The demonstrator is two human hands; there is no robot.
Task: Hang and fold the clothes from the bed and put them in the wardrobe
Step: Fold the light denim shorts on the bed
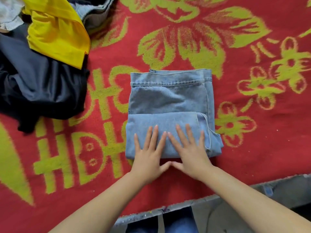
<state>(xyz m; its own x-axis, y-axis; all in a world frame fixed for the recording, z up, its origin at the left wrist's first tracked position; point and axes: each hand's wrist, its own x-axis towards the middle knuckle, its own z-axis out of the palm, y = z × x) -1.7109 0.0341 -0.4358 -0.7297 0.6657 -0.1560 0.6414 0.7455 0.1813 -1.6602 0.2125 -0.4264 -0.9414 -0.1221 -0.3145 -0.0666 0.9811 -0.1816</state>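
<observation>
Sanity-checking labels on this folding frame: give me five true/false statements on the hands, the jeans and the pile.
1. Both hands press flat on the folded jeans. True: the left hand and the right hand lie with straight fingers on the near fold.
2. The left hand grips a hanger. False: it holds nothing, and no hanger is in view.
3. The yellow garment lies on top of the dark garment. True.
4. The jeans sit on a plain white sheet. False: they lie on a red blanket with yellow-green flowers.
5. The jeans touch the pile. False: red blanket shows between them.
</observation>
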